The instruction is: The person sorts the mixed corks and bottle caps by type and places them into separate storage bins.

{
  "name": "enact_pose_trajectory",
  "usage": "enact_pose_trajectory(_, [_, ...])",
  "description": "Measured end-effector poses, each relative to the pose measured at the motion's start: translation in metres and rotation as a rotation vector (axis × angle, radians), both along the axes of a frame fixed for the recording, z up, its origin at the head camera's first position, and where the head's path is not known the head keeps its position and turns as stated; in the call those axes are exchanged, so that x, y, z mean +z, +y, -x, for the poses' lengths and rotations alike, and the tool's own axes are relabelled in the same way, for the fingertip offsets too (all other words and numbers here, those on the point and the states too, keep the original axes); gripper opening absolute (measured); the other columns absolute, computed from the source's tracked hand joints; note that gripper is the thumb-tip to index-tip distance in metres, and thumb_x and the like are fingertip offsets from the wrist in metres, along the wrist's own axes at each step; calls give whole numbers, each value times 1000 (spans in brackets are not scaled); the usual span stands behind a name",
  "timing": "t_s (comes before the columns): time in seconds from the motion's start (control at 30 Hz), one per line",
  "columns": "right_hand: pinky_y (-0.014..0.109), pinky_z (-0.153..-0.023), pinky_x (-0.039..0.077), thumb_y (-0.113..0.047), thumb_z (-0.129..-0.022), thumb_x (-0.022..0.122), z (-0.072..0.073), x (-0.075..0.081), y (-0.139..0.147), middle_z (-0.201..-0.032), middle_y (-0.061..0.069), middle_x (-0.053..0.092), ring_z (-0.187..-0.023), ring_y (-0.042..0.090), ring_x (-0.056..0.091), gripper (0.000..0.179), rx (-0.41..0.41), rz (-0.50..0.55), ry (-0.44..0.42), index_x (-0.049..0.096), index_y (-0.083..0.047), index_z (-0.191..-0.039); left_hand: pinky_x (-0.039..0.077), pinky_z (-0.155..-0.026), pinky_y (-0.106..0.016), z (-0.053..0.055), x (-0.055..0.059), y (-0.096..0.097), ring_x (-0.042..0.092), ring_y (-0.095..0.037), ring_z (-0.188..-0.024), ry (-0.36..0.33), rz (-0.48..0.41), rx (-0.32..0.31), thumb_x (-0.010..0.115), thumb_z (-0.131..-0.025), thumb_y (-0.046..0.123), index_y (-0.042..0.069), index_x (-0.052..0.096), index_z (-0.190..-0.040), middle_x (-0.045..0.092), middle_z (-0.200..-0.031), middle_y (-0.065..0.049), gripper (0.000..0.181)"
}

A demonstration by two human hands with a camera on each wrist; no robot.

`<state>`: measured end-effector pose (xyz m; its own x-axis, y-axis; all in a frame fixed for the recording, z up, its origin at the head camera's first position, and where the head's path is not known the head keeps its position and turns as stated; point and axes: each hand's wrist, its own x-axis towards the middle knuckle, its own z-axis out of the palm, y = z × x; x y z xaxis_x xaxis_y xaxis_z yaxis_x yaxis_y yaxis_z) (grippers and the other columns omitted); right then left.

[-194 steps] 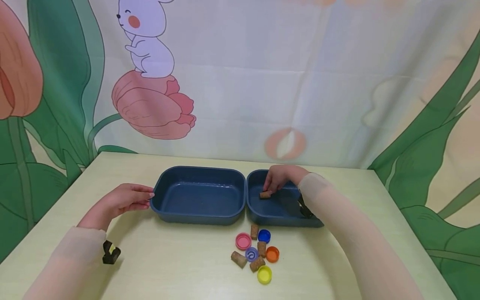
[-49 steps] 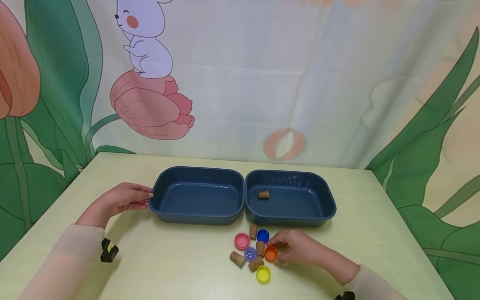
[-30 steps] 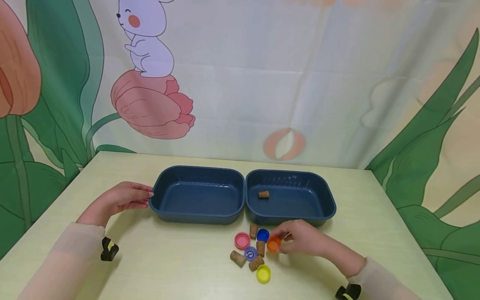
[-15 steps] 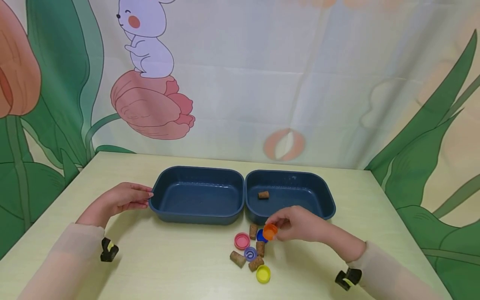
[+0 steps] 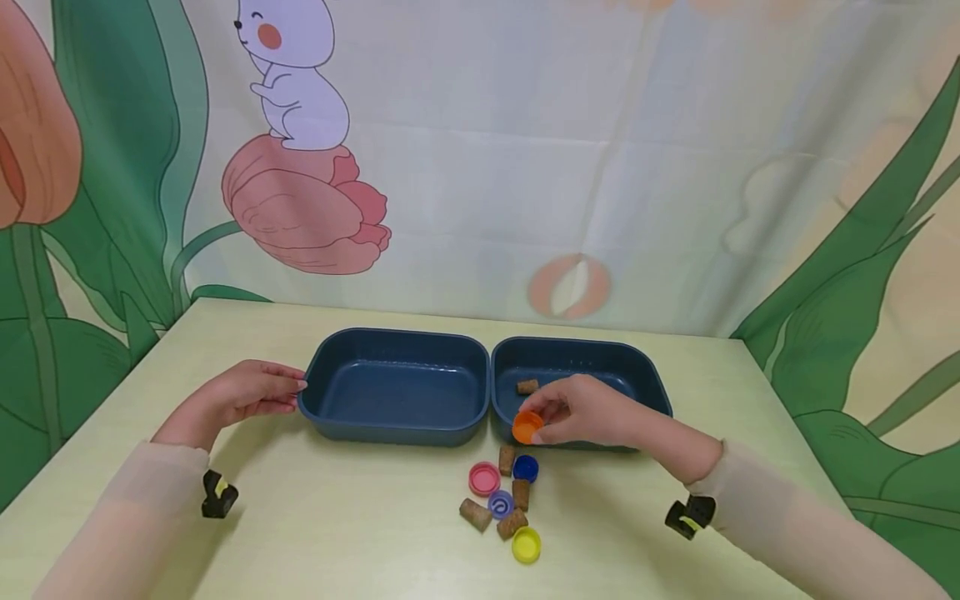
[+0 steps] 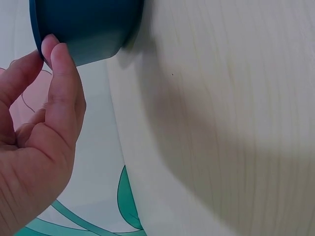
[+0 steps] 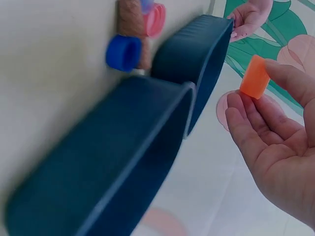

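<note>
My right hand (image 5: pixel 596 410) pinches an orange bottle cap (image 5: pixel 528 427) over the front wall of the right dark-blue bin (image 5: pixel 648 367); the right wrist view shows the cap (image 7: pixel 255 77) between thumb and fingertips, above the rim. Inside that bin lies a cork (image 5: pixel 527 387). At the far left, my left hand (image 5: pixel 243 393) holds the end rim of the left dark-blue bin (image 5: pixel 393 435). The left wrist view has thumb and finger pinching the rim of this bin (image 6: pixel 88 29).
In front of the bins lie a pink cap (image 5: pixel 484 478), a blue cap (image 5: pixel 526 469), a purple cap (image 5: pixel 501 504) and a yellow cap (image 5: pixel 527 546). Several corks (image 5: pixel 476 514) are mixed among them. The bins stand side by side on a pale table (image 5: pixel 337 517), before a printed curtain.
Earlier my right hand set a cork in the right bin, then took the orange cap from the pile. It has since lifted the cap up and forward to that bin. The left hand stayed put.
</note>
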<state>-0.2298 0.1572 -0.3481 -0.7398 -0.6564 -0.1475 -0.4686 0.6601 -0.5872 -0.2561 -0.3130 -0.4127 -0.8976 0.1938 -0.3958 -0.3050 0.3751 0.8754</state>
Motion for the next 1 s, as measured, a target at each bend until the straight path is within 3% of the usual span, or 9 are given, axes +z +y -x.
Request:
enact_pose_trajectory(0.27, [26,-87,61,-15,-93,74,18,29,-15,-110,8,76,-98,15,71,38,21,14,-10,68,-3,-129,62,-79,-19,0,0,-1,67,-2,-79,8,-18,-17,51,-106,12,-21,32,-147,69,-90,12,55])
enact_pose_trajectory(0.6, [29,-89,60,-12,-97,68,40,49,-38,-119,15,75,-103,21,71,39,92,32,-61,64,-2,-135,62,-78,-19,0,0,-4,68,-1,-79,1,-48,-31,51,-106,12,-22,30,-147,70,-90,13,57])
enact_pose_trajectory(0.87, [34,-96,59,-14,-97,70,59,60,-52,-127,17,72,-115,30,68,41,152,-18,45,64,0,-135,62,-78,-18,3,-1,-5,68,0,-78,5,-62,-40,50,-107,13,-22,30,-147,70,-90,16,56])
enact_pose_trajectory(1.0, [34,-96,59,-14,-97,70,68,62,-61,-129,17,71,-119,31,67,42,159,-42,46,64,-1,-135,62,-78,-18,3,-2,-4,68,-1,-78,-2,-64,-34,50,-107,12,-21,30,-147,70,-89,15,56])
